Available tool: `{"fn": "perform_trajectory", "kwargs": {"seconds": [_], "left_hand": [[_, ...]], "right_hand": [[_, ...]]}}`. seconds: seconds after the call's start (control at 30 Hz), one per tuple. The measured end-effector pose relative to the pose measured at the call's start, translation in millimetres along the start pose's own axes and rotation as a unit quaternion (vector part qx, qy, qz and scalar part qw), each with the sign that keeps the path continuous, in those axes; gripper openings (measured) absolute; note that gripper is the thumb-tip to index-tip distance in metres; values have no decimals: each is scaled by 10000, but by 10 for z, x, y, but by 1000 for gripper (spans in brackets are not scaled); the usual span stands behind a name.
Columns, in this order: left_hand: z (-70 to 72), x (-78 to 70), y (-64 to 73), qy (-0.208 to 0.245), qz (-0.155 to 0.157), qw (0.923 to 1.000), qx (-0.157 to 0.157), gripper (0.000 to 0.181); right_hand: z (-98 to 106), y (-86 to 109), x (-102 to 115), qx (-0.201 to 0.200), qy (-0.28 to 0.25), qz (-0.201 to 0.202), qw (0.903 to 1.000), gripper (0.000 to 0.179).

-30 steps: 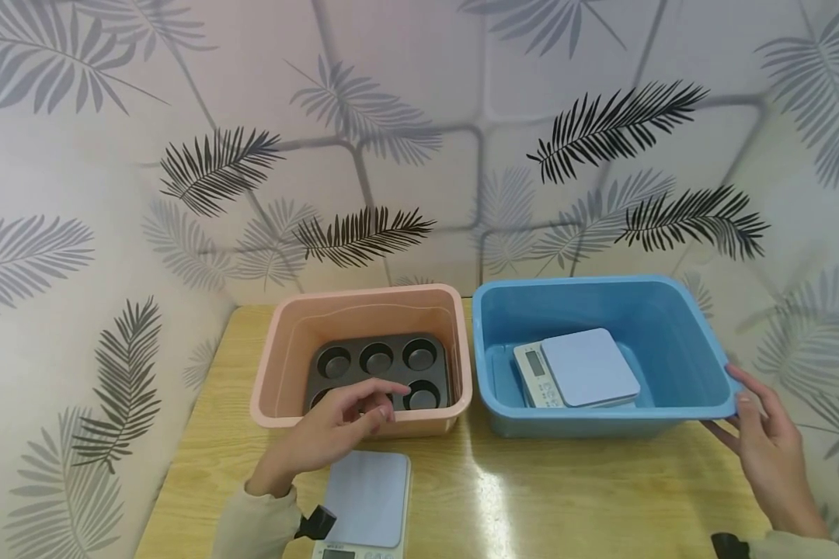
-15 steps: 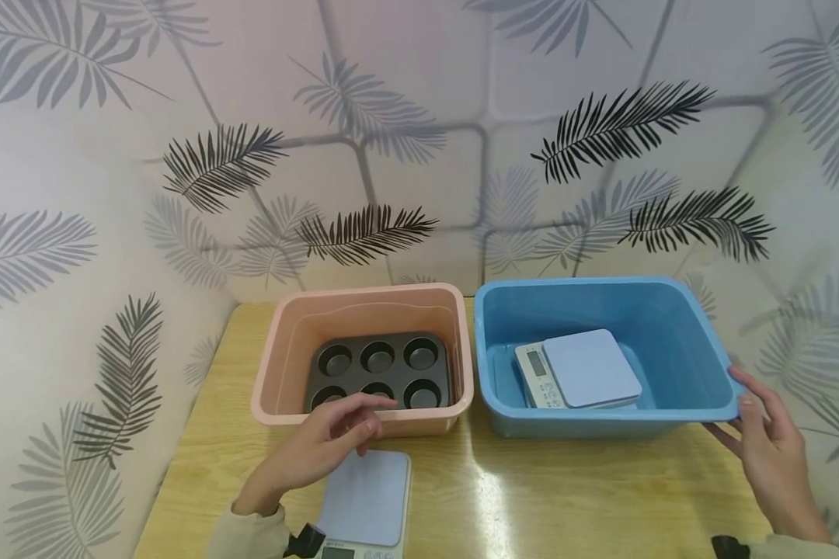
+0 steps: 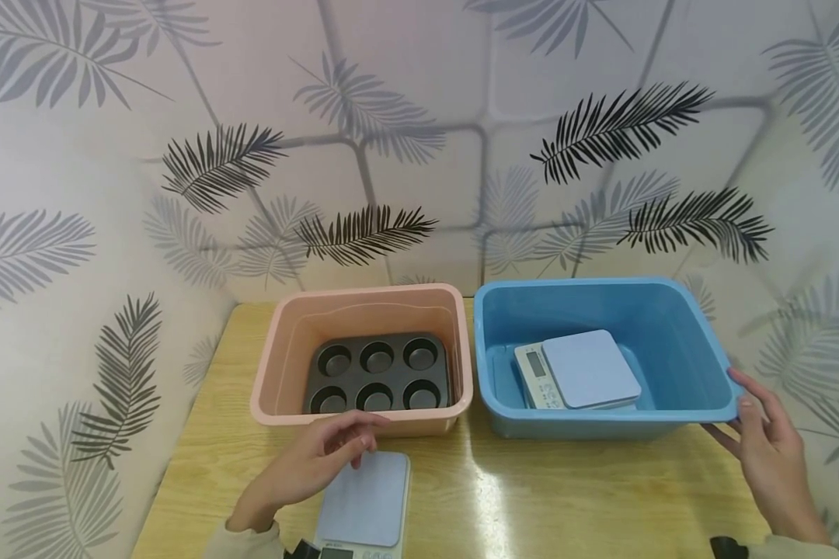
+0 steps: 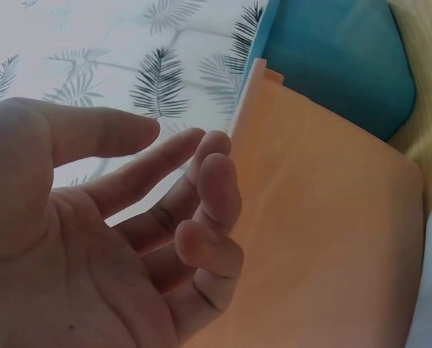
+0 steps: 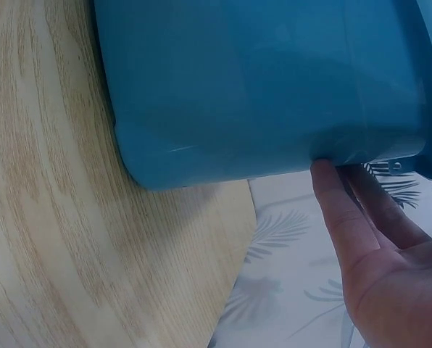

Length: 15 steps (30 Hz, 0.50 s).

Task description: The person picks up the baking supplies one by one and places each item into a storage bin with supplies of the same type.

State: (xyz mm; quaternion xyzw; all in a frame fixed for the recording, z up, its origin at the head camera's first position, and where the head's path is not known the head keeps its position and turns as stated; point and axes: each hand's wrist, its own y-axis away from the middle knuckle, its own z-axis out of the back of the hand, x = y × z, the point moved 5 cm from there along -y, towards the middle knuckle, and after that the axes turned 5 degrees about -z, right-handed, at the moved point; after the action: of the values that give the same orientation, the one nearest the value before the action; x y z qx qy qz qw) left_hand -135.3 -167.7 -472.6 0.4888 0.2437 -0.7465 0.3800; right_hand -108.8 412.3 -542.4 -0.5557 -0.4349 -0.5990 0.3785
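My left hand [image 3: 304, 462] is just in front of the pink tub [image 3: 259, 404], over the near kitchen scale [image 3: 367, 497]. Its fingers are loosely bent and hold nothing, as the left wrist view also shows. Inside the pink tub lies a dark six-cup muffin tin [image 3: 355, 378]. My right hand [image 3: 772, 450] holds the front right corner of the blue tub [image 3: 601, 415], thumb by the rim and other fingers beneath it. In the right wrist view, fingertips [image 5: 323, 170] touch the tub's outer wall. A second white kitchen scale [image 3: 590, 369] lies tilted in the blue tub.
Both tubs stand side by side on a wooden table [image 3: 531, 497], against a wall [image 3: 426, 178] with a leaf pattern. Another wall closes off the left side. The near scale's display end is cut off at the bottom of the head view.
My left hand has drawn back from over the pink tub's front rim toward me, uncovering the muffin tin's front cups. The right hand stays at the blue tub's corner.
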Motion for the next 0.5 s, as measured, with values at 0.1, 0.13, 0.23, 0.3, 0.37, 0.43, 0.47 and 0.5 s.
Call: {"fn": "perform_trajectory", "kwargs": {"seconds": [0.1, 0.13, 0.23, 0.3, 0.37, 0.43, 0.47, 0.5], "left_hand": [[-30, 18, 10, -9, -61, 9999, 84, 28], [-43, 24, 11, -8, -82, 9999, 134, 29], [-83, 41, 16, 25, -164, 9994, 295, 28], [-109, 60, 23, 52, -172, 9991, 393, 28], [-130, 85, 33, 61, -120, 9989, 442, 28], [-149, 120, 49, 66, -36, 9989, 467, 28], [-157, 138, 57, 72, 17, 9989, 462, 28], [-165, 154, 66, 80, 64, 9989, 452, 28]], "right_hand": [[4, 4, -8, -45, 25, -57, 10000, 51], [6, 5, -12, -45, 15, -74, 10000, 51], [15, 8, -18, 8, -95, -78, 9999, 51], [19, 7, -15, 55, -130, -41, 9999, 51], [24, 0, -11, 78, -151, 1, 9999, 51], [27, -6, -13, 106, -153, 9, 9998, 52], [29, -9, -16, 109, -155, 2, 9998, 52], [29, -10, -23, 120, -153, -15, 9998, 52]]}}
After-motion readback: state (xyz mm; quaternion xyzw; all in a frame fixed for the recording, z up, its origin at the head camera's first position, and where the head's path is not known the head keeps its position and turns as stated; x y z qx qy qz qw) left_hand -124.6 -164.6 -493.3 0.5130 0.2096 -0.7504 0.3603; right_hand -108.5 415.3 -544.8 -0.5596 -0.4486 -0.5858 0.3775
